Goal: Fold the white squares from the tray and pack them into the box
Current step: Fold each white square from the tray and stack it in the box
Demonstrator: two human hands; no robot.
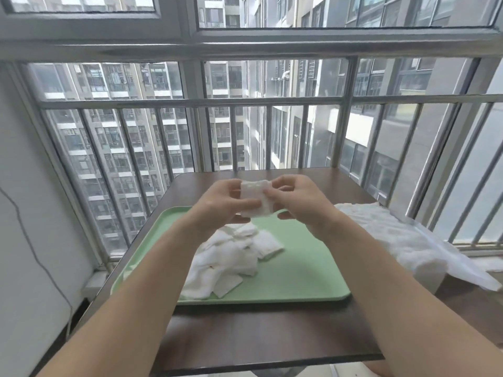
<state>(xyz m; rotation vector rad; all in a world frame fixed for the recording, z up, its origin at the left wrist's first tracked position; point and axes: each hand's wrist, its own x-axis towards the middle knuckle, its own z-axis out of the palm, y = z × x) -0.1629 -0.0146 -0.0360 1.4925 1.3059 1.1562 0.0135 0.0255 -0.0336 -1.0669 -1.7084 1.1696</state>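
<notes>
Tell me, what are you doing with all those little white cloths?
A person is holding one white square up in the air, pinching it with the fingers of the left hand and the right hand; it looks mid-fold. Below it, a pile of white squares waits on the green tray, which sits on the brown table. The box, draped with a white bag, sits to the right.

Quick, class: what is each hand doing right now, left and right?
Left hand: pinches the left edge of the white square, held up above the green tray.
Right hand: pinches the same square's right edge.
</notes>
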